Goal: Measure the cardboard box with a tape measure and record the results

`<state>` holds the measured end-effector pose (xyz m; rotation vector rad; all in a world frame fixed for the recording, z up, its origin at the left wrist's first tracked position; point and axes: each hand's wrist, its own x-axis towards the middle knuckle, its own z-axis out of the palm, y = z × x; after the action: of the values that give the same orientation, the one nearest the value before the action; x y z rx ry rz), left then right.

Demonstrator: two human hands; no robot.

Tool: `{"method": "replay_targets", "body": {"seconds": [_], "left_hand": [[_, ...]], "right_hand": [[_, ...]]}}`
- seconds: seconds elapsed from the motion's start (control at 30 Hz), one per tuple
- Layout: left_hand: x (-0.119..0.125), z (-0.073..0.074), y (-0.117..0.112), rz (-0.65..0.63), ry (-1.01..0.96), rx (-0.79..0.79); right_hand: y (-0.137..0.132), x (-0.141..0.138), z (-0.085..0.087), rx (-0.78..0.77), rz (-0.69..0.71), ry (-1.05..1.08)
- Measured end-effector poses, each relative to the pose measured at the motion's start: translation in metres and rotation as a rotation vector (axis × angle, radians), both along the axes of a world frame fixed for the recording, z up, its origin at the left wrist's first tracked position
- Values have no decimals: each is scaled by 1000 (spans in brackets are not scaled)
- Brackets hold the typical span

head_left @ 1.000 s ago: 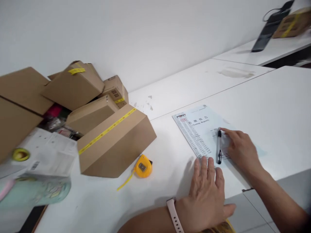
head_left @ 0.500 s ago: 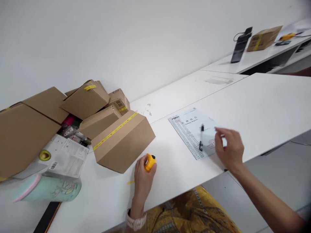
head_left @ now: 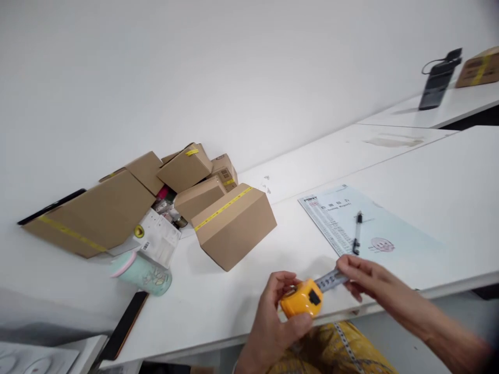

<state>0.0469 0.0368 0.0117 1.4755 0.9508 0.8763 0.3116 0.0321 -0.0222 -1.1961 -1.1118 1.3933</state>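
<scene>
My left hand (head_left: 275, 317) is closed around a yellow tape measure (head_left: 302, 299) at the front edge of the white table. A short length of its blade (head_left: 329, 280) is drawn out to the right, with printed numbers on it. The blade's free end is pinched in the fingers of my right hand (head_left: 366, 275), which hide its tip. Just beyond that hand lies a pale blue printed booklet (head_left: 374, 218), and a black-capped pen (head_left: 357, 232) rests on it. A closed cardboard box (head_left: 236, 228) with yellow tape stands left of the booklet.
More cardboard boxes (head_left: 185, 169) are piled against the wall at the left. Near them are a white package (head_left: 159, 239) and a mint-green tumbler (head_left: 146, 272) lying on its side. A dark bottle (head_left: 438, 83) and another box (head_left: 479, 67) stand at the far right.
My left hand has lifted the tape measure and moved it right. My right hand has come down and left to grip the blade, now partly pulled out. The view has shifted left.
</scene>
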Motion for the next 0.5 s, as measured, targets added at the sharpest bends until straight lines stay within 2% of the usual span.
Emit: {"method": "replay_targets", "body": {"seconds": [0.1, 0.17, 0.23, 0.3, 0.37, 0.43, 0.5], "left_hand": [[-51, 21, 14, 182, -39, 47], [-90, 39, 22, 319, -55, 78], [-126, 57, 32, 458, -61, 109], [-153, 73, 43, 585, -80, 157], [-168, 86, 56, 651, -103, 197], [-173, 93, 70, 664, -127, 224], [-172, 93, 82, 662, -150, 243]], "right_hand": [[45, 24, 18, 122, -96, -17], [81, 33, 40, 240, -129, -37], [117, 29, 67, 319, -68, -120], [150, 12, 94, 366, 8, -232], [177, -15, 115, 400, 0, -329], [199, -43, 127, 443, 14, -393], [214, -65, 127, 482, 36, -436]]}}
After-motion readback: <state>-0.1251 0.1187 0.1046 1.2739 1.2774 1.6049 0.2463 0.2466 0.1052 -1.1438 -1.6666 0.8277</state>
